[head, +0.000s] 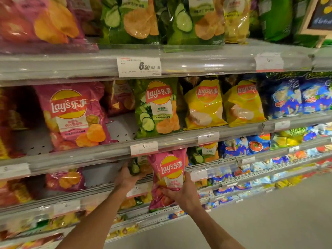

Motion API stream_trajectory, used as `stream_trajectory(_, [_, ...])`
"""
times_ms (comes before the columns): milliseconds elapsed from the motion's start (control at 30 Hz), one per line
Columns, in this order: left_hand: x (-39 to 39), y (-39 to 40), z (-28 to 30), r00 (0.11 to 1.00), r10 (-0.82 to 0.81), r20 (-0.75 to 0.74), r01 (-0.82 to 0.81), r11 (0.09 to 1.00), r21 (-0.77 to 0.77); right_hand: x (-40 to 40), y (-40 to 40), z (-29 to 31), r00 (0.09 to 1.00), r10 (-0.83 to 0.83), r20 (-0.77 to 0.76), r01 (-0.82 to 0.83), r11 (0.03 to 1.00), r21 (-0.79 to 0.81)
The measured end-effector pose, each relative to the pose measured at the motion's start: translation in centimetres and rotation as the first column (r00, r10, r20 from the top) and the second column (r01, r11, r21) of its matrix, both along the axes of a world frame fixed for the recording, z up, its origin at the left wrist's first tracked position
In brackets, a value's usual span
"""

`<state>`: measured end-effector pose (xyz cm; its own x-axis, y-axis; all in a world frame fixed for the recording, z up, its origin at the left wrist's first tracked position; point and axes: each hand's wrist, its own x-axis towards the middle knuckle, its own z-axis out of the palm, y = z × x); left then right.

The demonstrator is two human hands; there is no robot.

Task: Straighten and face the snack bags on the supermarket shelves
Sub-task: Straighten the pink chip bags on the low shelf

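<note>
My right hand (182, 192) grips a small pink Lay's bag (168, 174) by its lower half, held upright in front of the third shelf's edge. My left hand (128, 176) reaches onto that shelf and holds a green cucumber bag (137, 167), mostly hidden under the shelf rail above. On the shelf above stand a large pink bag (71, 114), a green cucumber bag (156, 106) and two yellow bags (203, 105), all facing forward. Another pink bag (65, 178) sits at the left of the third shelf.
Grey shelf rails with price tags (139, 66) run across the view. A gap (122, 126) lies between the large pink and green bags. Blue snack bags (298, 97) fill the right. The top shelf carries large pink and green bags. Grey floor (269, 218) lies at lower right.
</note>
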<state>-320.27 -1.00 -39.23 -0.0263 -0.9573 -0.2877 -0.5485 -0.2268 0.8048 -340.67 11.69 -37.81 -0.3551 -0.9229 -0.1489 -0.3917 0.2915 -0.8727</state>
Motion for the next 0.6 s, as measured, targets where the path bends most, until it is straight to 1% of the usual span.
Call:
stream_trajectory(100, [2.8,1.1,-0.3,0.991,-0.008,0.131,0.018,0.997,-0.075,1.8,-0.9,-0.1,0.999,0.046,0.005,-0.046,0.999,0.006])
stream_trajectory(167, [5.0,2.1,-0.2,0.974,-0.011,0.228,0.048,0.987,-0.156,3.4,-1.7,-0.1,0.998,0.064,0.003,-0.064,0.998,0.009])
stream_trajectory(200, [6.1,2.7,-0.1,0.956,0.003,0.294,0.069,0.970,-0.234,4.4,-2.1,0.0,0.997,0.073,0.001,-0.073,0.997,0.007])
stream_trajectory(267, [8.4,3.8,-0.1,0.909,0.051,0.414,0.132,0.906,-0.401,6.6,-3.0,0.1,0.996,0.087,0.007,-0.087,0.996,0.001])
stream_trajectory(300, [9.6,4.3,0.0,0.886,0.066,0.459,0.165,0.880,-0.445,7.9,-3.5,0.2,0.996,0.093,0.013,-0.093,0.996,-0.001])
stream_trajectory(433, [15.3,5.6,-0.1,0.795,0.130,0.592,0.218,0.850,-0.479,12.6,-6.1,1.0,0.992,0.122,-0.008,-0.122,0.992,-0.001])
stream_trajectory(533, [19.2,6.3,-0.7,0.736,0.126,0.665,0.242,0.869,-0.432,16.1,-8.3,1.5,0.993,0.096,-0.072,-0.096,0.995,0.003])
stream_trajectory(600, [21.0,6.5,-1.2,0.723,0.092,0.685,0.252,0.888,-0.385,18.1,-9.8,1.9,0.987,0.072,-0.146,-0.068,0.997,0.030])
